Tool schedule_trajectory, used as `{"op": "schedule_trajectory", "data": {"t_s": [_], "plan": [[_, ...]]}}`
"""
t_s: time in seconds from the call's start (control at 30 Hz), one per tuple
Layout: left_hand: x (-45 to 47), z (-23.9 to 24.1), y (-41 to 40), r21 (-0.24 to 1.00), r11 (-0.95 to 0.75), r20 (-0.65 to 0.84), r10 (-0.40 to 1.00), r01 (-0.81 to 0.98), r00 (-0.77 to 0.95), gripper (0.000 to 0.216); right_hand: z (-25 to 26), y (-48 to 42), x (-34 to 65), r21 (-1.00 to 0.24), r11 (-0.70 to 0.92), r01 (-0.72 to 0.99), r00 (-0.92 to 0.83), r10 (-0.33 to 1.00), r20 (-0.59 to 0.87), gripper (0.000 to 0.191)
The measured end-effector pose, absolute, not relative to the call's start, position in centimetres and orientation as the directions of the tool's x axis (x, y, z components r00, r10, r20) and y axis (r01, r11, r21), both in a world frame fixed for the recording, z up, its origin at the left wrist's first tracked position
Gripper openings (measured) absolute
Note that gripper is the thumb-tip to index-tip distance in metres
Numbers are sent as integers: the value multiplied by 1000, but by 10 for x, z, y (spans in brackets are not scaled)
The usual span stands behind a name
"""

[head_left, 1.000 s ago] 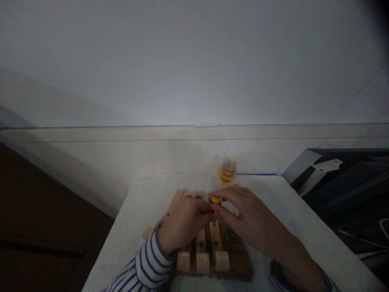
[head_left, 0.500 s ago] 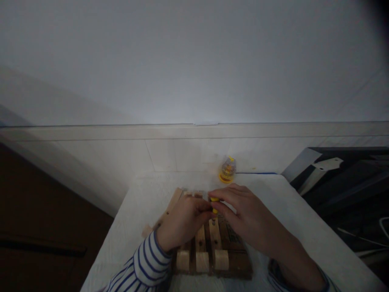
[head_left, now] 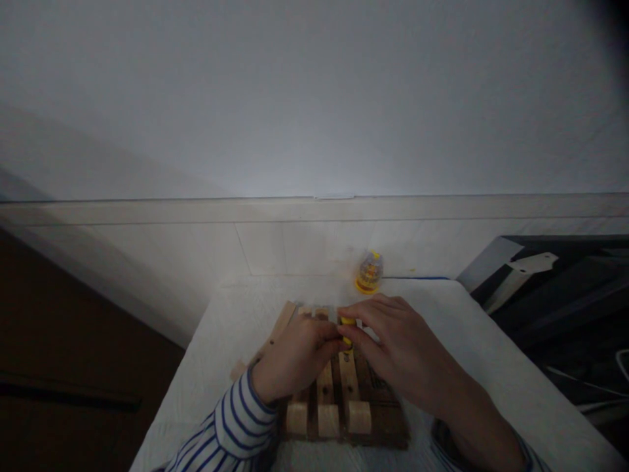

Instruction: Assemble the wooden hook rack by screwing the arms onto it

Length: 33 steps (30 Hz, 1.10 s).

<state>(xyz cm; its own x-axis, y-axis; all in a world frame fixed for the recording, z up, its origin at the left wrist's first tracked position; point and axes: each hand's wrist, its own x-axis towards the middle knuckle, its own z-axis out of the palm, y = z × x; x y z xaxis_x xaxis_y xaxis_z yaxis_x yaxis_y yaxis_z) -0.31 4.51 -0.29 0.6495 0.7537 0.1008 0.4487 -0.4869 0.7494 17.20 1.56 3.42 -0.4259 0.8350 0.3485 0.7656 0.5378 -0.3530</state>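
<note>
Between the fingertips of both hands stands a short yellow-handled screwdriver (head_left: 348,322), roughly upright over a light wooden strip (head_left: 348,377) with dark screws or holes in it. My right hand (head_left: 400,341) is closed, pinching the handle's upper part between thumb and fingers. My left hand (head_left: 299,354) is closed too, its thumb and fingertips meeting at the lower part of the screwdriver. Fingers hide the tip. Several parallel strips with light end blocks (head_left: 328,420) lie on a dark brown wooden board (head_left: 388,426) beneath the hands.
A clear domed container with a yellow base (head_left: 368,274) stands at the back of the white-covered table (head_left: 187,406), near the wall. One loose wooden strip (head_left: 281,328) lies slanted at the board's left. Dark shelving with a pale metal bracket (head_left: 533,263) is on the right.
Very little differs. The view has shifted slightly; both hands stay at the yellow screwdriver, with small finger movement around its handle.
</note>
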Motion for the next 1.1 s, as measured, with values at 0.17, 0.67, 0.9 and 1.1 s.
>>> {"op": "schedule_trajectory", "data": {"t_s": [0.17, 0.67, 0.9, 1.1], "plan": [[-2, 0, 42, 760, -460, 98, 780, 460, 619, 18, 36, 15, 173, -341, 542, 768, -431, 832, 351, 12], [1, 0, 38, 816, -368, 82, 837, 446, 541, 17, 43, 11, 173, -523, 538, 661, -421, 843, 334, 25], [2, 1, 39, 821, -367, 71, 827, 438, 558, 18, 41, 14, 174, -453, 548, 703, -442, 836, 325, 21], [2, 1, 39, 779, -400, 87, 831, 483, 549, 16, 40, 15, 173, -414, 539, 734, -431, 840, 331, 19]]}}
